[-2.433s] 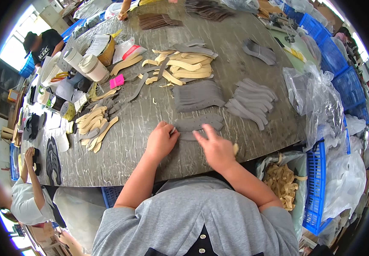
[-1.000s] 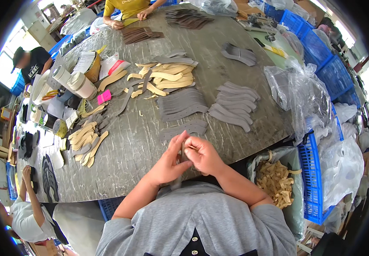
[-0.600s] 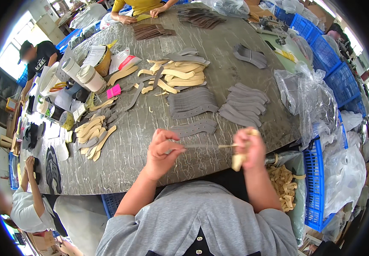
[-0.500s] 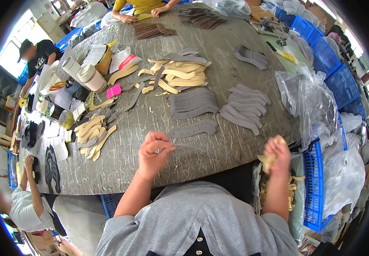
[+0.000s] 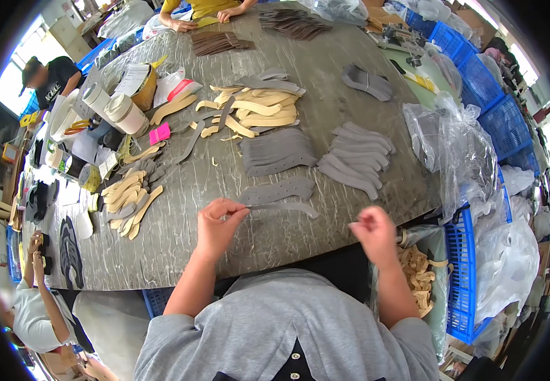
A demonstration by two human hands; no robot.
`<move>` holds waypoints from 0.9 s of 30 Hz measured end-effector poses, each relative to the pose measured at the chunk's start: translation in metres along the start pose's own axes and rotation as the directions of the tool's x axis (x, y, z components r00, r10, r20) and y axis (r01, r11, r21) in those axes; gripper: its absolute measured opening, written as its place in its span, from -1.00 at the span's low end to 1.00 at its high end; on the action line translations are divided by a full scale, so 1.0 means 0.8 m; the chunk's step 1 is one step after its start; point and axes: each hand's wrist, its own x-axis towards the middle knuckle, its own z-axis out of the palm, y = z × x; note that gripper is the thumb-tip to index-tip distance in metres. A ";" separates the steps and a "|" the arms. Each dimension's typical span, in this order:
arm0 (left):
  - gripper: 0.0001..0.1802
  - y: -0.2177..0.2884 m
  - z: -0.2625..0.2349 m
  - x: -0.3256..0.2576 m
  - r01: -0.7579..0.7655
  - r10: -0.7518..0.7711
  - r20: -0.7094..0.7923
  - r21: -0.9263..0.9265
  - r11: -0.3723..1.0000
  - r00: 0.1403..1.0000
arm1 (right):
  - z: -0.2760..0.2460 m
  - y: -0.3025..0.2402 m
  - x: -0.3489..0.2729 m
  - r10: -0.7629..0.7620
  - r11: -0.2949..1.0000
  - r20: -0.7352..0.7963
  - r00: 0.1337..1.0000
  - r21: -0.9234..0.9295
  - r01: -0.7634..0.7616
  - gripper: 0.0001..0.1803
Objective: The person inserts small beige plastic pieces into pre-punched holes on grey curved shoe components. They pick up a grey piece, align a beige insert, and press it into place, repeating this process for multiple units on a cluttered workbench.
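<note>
My left hand (image 5: 219,227) pinches one end of a thin grey curved strip (image 5: 291,206), which stretches to the right just above the table. My right hand (image 5: 375,233) is over the table's near edge, apart from the strip. Its fingers are curled together, slightly blurred, and nothing shows in them. Beyond the strip lie a few grey strips with small holes (image 5: 278,190), a larger neat stack of grey strips (image 5: 278,152) and a fanned pile of grey strips (image 5: 357,157). Cream-coloured curled scraps (image 5: 418,276) fill a plastic-lined container below my right forearm.
Cream and grey pieces (image 5: 259,105) are heaped mid-table, with a smaller pile (image 5: 129,203) at left. White cups (image 5: 126,113) stand beyond it. A blue crate (image 5: 462,279) and clear plastic bags (image 5: 459,146) line the right. A person in yellow (image 5: 214,7) works across the table.
My right hand has moved left from beside the table and no longer holds the cream scrap. The strip in my left hand now shows at full length. The view has shifted slightly.
</note>
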 end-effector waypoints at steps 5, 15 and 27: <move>-0.95 0.006 0.001 0.002 0.004 -0.005 -0.017 -0.012 1.000 1.000 | 0.094 -0.004 0.050 0.061 0.864 0.223 0.973 0.476 -0.163 -0.83; -0.84 -0.037 0.023 0.037 0.332 -0.334 0.030 0.064 0.941 0.942 | 0.134 0.031 0.100 0.170 0.968 0.143 0.975 0.161 -0.193 -0.82; -0.80 -0.046 0.021 0.041 0.326 -0.341 0.065 0.177 0.929 0.938 | 0.135 0.025 0.096 0.109 0.993 0.105 0.989 0.032 -0.113 -0.82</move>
